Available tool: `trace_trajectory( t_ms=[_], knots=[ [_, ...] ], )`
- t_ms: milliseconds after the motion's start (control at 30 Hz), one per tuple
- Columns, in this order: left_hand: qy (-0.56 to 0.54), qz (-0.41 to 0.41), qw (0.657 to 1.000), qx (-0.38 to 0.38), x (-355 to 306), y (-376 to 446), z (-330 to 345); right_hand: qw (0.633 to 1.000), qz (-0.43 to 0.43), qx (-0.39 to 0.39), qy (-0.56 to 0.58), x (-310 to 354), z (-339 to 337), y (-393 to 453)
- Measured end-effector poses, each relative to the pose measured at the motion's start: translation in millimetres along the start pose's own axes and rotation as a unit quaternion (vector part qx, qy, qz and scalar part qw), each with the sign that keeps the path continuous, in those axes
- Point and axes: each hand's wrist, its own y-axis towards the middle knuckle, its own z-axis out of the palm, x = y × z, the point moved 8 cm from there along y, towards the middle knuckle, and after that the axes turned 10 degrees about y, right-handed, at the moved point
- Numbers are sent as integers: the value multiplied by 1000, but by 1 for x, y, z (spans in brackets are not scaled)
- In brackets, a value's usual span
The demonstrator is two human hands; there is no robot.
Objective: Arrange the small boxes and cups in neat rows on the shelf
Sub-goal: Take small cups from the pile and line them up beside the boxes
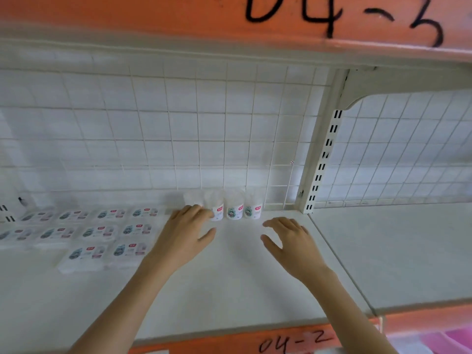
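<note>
Along the back edge of the shelf (229, 290), hard against the wire grid (178, 129), you have a short row of cups (235, 205) standing upright side by side, close to the upright post (321, 159) at the shelf's right end. Your left hand (186, 233) reaches to the leftmost cups with its fingers bent over them; whether they pinch a cup or only touch it cannot be told, since the hand hides the contact. Your right hand (291, 241) hovers apart from the cups, fingers loosely spread, holding nothing. Toward the left end of the shelf the small boxes (102, 233) lie flat in three rows running front to back, fairly square, though the front row looks shorter than the rows behind it. By my reading most of the arranging is done: what is left is squaring the cup row and perhaps evening out the front boxes.
</note>
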Motion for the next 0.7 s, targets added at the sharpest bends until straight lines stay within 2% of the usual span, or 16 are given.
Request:
trace_trajectory(
  t_ms=[167, 333, 533, 700],
  knots=[
    [-11, -51, 998, 36, -20, -73, -19, 998, 1, -17, 55, 21, -17, -71],
    [-9, -136, 991, 4, -45, -156, -54, 991, -38, -6, 128, 53, -16, -129],
    [9, -310, 950, 23, -62, -296, -69, 975, -110, 112, 154, 94, 16, -204],
    [60, -446, 890, 69, -78, -410, -105, 941, -144, 223, 212, 128, 59, -263]
  ],
)
